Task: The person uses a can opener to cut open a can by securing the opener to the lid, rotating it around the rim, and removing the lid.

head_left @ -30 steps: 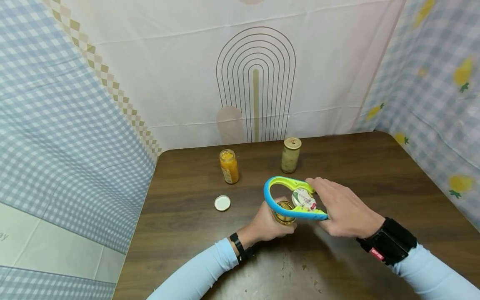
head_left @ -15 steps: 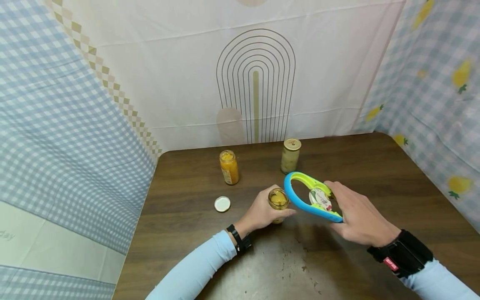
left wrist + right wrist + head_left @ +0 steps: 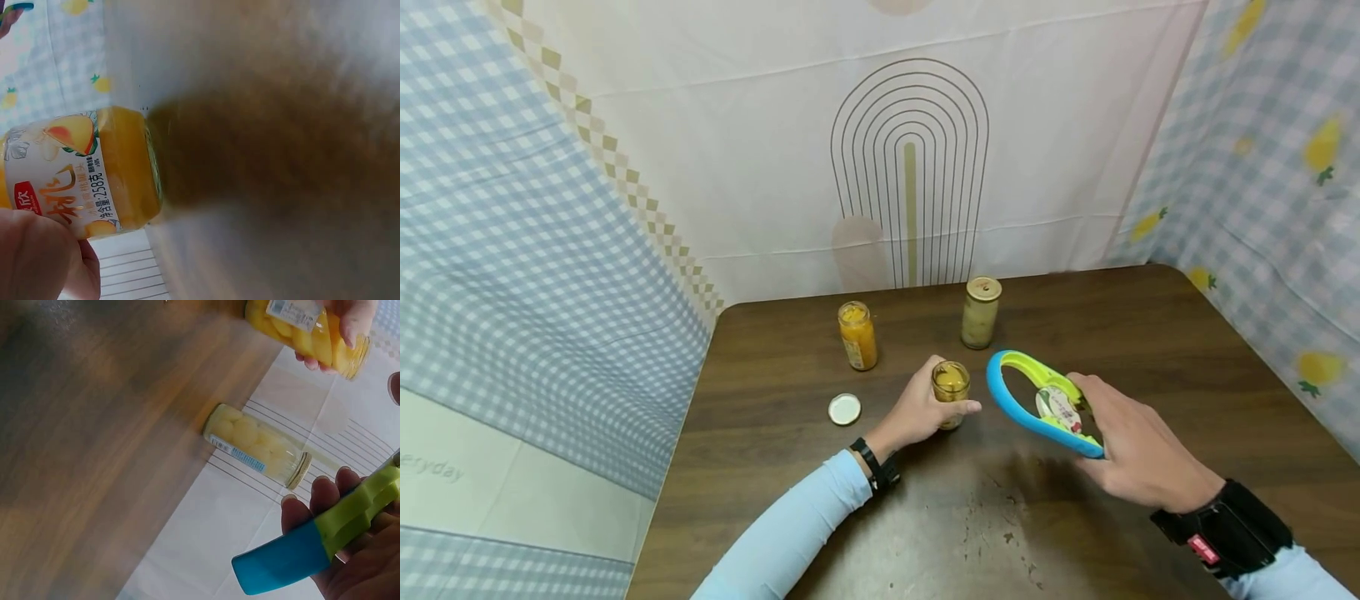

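My left hand (image 3: 916,412) grips an uncapped glass jar of yellow peaches (image 3: 951,382) near the middle of the table, fingers and thumb wrapped round its side. In the left wrist view the jar's peach-printed label shows, with the base close over the tabletop. To the right, my right hand (image 3: 1138,454) holds a blue and green jar opener (image 3: 1028,417) by its handles. A white printed lid (image 3: 1057,408) sits between the opener's green toothed inner edges. The opener's loop is apart from the jar. The right wrist view shows fingers curled round the opener's handle (image 3: 281,562).
An open jar of orange fruit (image 3: 859,340) stands at the back left, with a white lid (image 3: 845,409) lying in front of it. At the back stands a capped jar of pale fruit (image 3: 981,317). Wet spots (image 3: 1009,537) mark the near tabletop (image 3: 925,533).
The jar opener, holding the lid, has moved right and away from the peach jar. My left hand has shifted the jar slightly left and farther back; its open mouth is now uncovered.
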{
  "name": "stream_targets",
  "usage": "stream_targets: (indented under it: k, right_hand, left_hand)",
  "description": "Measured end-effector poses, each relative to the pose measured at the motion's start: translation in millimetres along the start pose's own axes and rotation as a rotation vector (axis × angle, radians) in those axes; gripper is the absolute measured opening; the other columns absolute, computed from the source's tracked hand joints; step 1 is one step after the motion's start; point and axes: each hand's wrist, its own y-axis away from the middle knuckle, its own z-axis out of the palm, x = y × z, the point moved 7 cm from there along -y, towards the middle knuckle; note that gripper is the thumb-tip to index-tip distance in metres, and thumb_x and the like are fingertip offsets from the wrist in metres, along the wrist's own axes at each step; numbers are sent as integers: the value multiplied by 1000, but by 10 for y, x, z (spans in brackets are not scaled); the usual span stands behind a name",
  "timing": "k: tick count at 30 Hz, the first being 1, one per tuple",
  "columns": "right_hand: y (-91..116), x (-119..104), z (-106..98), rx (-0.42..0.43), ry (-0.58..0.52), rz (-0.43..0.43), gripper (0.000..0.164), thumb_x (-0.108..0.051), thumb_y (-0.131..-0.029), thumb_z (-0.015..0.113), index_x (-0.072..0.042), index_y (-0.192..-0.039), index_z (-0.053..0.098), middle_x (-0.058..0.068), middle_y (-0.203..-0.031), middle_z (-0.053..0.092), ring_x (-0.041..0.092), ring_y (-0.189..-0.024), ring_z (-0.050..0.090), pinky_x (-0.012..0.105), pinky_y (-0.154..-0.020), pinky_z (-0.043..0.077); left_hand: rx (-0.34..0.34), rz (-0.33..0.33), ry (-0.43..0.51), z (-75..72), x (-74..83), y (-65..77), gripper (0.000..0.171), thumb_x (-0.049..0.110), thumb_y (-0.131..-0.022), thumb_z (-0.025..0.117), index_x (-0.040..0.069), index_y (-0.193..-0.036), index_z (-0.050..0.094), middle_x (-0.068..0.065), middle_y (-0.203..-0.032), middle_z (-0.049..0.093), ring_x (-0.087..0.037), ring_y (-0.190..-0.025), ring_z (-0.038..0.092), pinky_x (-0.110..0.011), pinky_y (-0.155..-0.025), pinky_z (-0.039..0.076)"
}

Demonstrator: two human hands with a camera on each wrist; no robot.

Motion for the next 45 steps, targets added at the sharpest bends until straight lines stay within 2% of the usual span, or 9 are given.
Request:
stream_targets:
  k: [6, 15, 20, 24, 30, 34, 39, 45]
  right_hand:
    - [65, 17, 26, -23, 4, 33, 93, -15, -67, 85, -4, -145, 37, 4, -113, 56, 19, -90, 53, 40, -70, 50]
    - [146, -27, 6, -3, -6, 26, 96, -13, -65, 88, -3, -146, 37, 4, -115, 58, 17, -92, 55, 40, -70, 50]
    - [184, -30, 29, -11, -12, 49, 97, -14, -64, 89, -4, -145, 38, 5, -117, 58, 18, -93, 55, 41, -71, 50]
    - [215, -23, 57, -37, -22, 66, 98, -13, -64, 90, -3, -146, 36, 10, -121, 58, 22, -95, 56, 43, -72, 50]
    - [221, -50, 108, -56, -24, 66, 97, -14, -66, 89, -1, -146, 36, 10, -122, 58, 22, -97, 56, 45, -74, 51]
    - [230, -55, 132, -70, -30, 72, 95, -14, -67, 88, -1, -146, 37, 10, -121, 58, 21, -96, 56, 44, -74, 51]
    - [253, -31, 181, -89, -35, 114, 94, -15, -67, 87, -1, -145, 37, 11, -120, 59, 22, -95, 56, 43, -73, 50]
    - [256, -16, 238, -91, -26, 134, 92, -15, -67, 86, -1, -144, 38, 11, -118, 59, 22, -94, 56, 42, -72, 50]
  left_hand:
    - [26, -26, 27, -44, -48, -85, 47, 23, -88, 83, 11, -118, 48, -5, -103, 62, -12, -88, 62, -27, -77, 55]
    - [86, -77, 58, -172, -125, -214, 52, 24, -92, 79, 11, -129, 45, -9, -112, 63, -16, -96, 63, -33, -83, 56]
    - [152, -73, 28, -249, -142, -274, 51, 21, -91, 79, 11, -130, 48, -10, -113, 64, -19, -98, 63, -39, -87, 56]
    - [201, -79, -34, -294, -125, -328, 55, 24, -90, 81, 13, -133, 50, -8, -117, 64, -18, -102, 64, -39, -90, 56]
    - [289, -105, -117, -403, -112, -435, 58, 27, -89, 82, 13, -137, 53, -8, -121, 66, -20, -105, 64, -41, -91, 56]
    - [350, -134, -138, -501, -147, -511, 61, 29, -89, 82, 12, -140, 52, -8, -122, 66, -21, -107, 64, -41, -92, 56]
    - [382, -166, -140, -596, -217, -572, 63, 30, -89, 81, 13, -141, 51, -8, -122, 67, -22, -109, 64, -42, -93, 56]
    - [392, -193, -157, -633, -243, -603, 62, 33, -89, 82, 13, -139, 53, -8, -121, 67, -23, -108, 65, -43, -92, 56]
